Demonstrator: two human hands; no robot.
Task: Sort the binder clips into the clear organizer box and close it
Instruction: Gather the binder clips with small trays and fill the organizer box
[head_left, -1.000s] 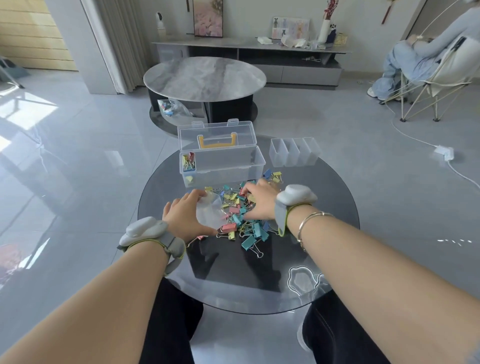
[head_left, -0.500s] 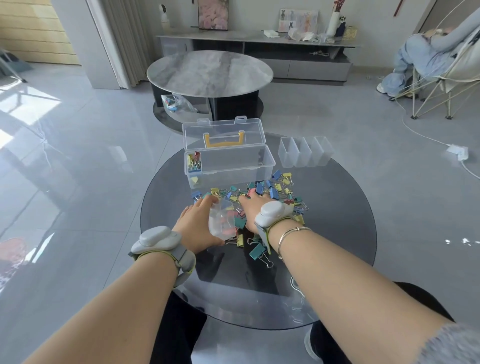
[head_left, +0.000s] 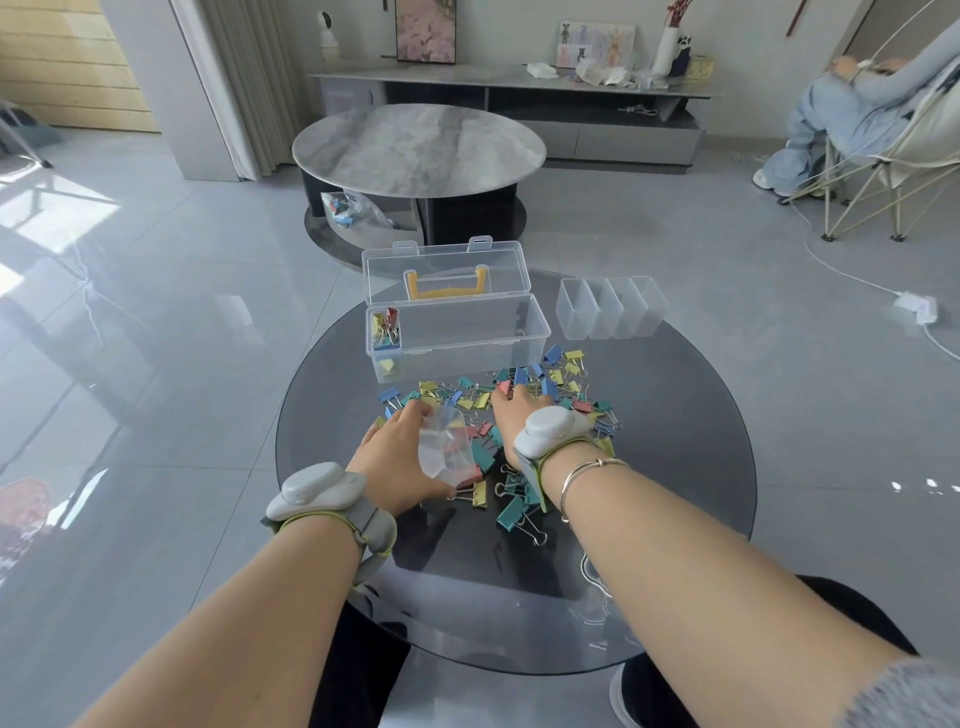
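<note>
We've got the left hand (head_left: 400, 462) gripping a clear cup (head_left: 445, 448) tilted over the binder clips (head_left: 511, 415) heaped on the table (head_left: 675, 426) before the open organizer box (head_left: 457, 332), right hand (head_left: 519, 410) flat on them—one careless sweep could scatter clips off the edge.

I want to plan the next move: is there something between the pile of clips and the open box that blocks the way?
Nothing visible does. The binder clips lie directly before the organizer box; its lid stands open behind.
</note>
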